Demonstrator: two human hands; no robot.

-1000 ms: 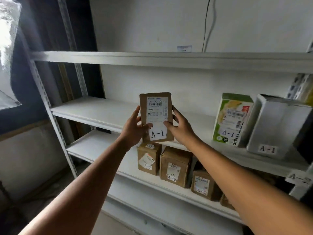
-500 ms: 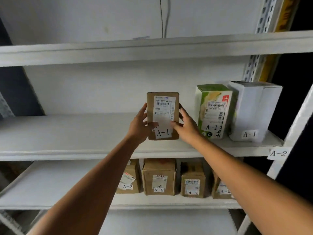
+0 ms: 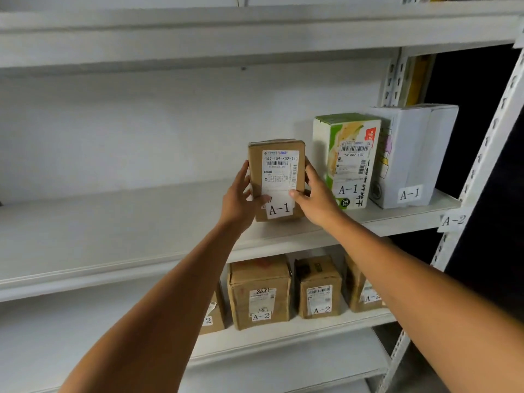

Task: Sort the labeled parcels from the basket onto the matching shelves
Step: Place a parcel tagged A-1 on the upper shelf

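The small brown cardboard parcel (image 3: 276, 180) stands upright, white shipping label facing out and a paper "A-1" tag stuck low on its front. Its bottom edge is right down at the board of the white metal middle shelf (image 3: 113, 222), though I can't tell if it's fully resting there. The left hand (image 3: 239, 199) grasps the parcel's left side, fingers curled behind and thumb on the front beside the tag. The right hand (image 3: 314, 201) grasps the right side the same way, thumb pressed on the lower label. Just to the right sits a green-and-white printed carton (image 3: 346, 160) tagged A-1, and touching that is a plain white box (image 3: 411, 154), also A-1. On the lower shelf (image 3: 71, 330) there's a row of brown cardboard boxes, and the ones I can read say A-2: a bigger one (image 3: 259, 290) and a smaller one (image 3: 319, 287). A loose paper A-2 tag (image 3: 453, 220) hangs on the perforated upright at the right.
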